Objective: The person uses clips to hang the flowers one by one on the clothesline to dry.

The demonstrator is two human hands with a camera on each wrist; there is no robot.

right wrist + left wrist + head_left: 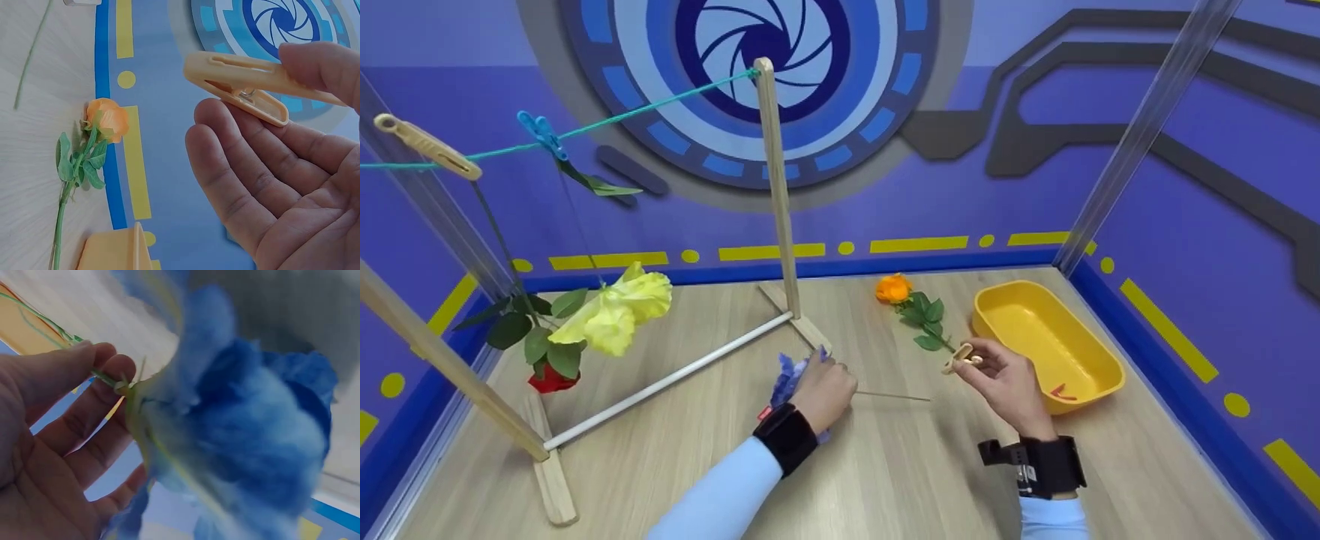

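Observation:
My left hand (pixel 826 390) pinches the thin green stem of a blue artificial flower (pixel 242 427) just below its bloom, low over the table. Its bare stem (pixel 894 396) points right toward my other hand. In my right hand (pixel 1003 379) a beige clothespin (pixel 242 79) is held between thumb and fingers, beside the yellow tub. An orange rose (pixel 894 289) with green leaves lies on the table beyond the right hand. Both wrists wear black straps.
At left a wooden frame (pixel 778 187) carries a green line (pixel 660 107). A beige clothespin (pixel 427 146) and a blue clothespin (pixel 542 135) clip a red rose (pixel 553 379) and a yellow flower (pixel 615 311) upside down. The yellow tub (pixel 997 300) contains a red piece (pixel 1063 392).

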